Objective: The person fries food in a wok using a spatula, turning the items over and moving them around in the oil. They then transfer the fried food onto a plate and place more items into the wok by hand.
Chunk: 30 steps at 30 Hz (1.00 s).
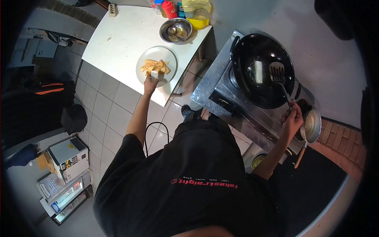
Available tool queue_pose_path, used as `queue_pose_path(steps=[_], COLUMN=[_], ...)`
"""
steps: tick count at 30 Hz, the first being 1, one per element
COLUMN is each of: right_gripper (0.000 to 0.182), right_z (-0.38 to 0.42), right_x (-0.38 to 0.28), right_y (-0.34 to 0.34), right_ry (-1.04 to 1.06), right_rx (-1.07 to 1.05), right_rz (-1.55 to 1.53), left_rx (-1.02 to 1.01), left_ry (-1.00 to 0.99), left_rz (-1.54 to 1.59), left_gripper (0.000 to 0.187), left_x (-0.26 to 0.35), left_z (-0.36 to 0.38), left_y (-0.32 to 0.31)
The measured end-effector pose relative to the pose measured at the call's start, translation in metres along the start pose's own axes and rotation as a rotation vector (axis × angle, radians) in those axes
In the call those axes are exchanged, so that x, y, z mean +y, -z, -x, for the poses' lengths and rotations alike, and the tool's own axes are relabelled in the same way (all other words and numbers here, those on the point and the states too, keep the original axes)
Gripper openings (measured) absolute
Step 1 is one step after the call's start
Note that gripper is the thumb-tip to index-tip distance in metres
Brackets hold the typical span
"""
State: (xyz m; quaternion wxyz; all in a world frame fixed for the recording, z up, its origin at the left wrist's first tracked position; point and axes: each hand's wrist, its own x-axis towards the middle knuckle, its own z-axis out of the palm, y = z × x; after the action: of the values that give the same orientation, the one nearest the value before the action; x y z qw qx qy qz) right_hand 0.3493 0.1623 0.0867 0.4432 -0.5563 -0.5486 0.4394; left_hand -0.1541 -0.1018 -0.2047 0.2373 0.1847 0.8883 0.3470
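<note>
Plate (pixel 167 55) on the white bench (pixel 118 43), piled with fried golden strips (pixel 152 65), and my left hand (pixel 150 83) is right at its near rim, fingers pinched around one pale block (pixel 154 74) at the edge of the pile. Over on the other side, my right hand (pixel 294 118) is closed around the long handle of the slotted spatula (pixel 277 72), whose head rests inside the black wok (pixel 252 43) on the steel stove (pixel 215 93). A single pale piece (pixel 258 72) lies in the oil, just beside the spatula head.

As I judge it, the thing here is a firm but gentle pinch on that block, since it looks soft enough to crumble, and a clean lift clear of the strips so none get dragged off the plate. The spatula is best held low and steady, away from the piece in the oil.

The two hands are well apart, with the block at the far left and the wok at the right. A metal bowl (pixel 176 30) sits beyond the plate, and a small metal pan (pixel 312 125) hangs just beside my right hand.
</note>
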Motion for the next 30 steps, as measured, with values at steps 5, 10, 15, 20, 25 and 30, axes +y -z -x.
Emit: queue_pose_path(steps=[5, 10, 15, 20, 25, 30], right_gripper=[0.024, 0.026, 0.028, 0.026, 0.026, 0.024], right_z=[0.013, 0.021, 0.029, 0.022, 0.003, -0.028], right_x=[-0.009, -0.008, -0.014, -0.031, -0.04, -0.052], right_y=[-0.008, -0.01, -0.01, -0.013, -0.016, -0.019], right_ry=[-0.003, -0.012, -0.039, 0.033, 0.076, 0.327], right_rx=[0.017, 0.037, 0.067, 0.104, 0.087, 0.055], right_rz=[0.039, 0.06, 0.102, 0.115, 0.171, 0.488], left_rx=[-0.142, -0.198, -0.169, -0.067, -0.008, -0.149], left_ry=[-0.23, -0.366, -0.475, -0.488, -0.586, -0.431], left_rz=[-0.256, -0.323, -0.328, -0.531, -0.113, 0.068], left_gripper=[0.059, 0.047, 0.047, 0.06, 0.047, 0.031], left_x=[-0.025, -0.037, -0.037, -0.012, 0.05, 0.131], left_z=[-0.004, -0.009, -0.013, 0.002, 0.031, 0.075], left_y=[0.009, 0.011, 0.015, 0.023, 0.038, 0.053])
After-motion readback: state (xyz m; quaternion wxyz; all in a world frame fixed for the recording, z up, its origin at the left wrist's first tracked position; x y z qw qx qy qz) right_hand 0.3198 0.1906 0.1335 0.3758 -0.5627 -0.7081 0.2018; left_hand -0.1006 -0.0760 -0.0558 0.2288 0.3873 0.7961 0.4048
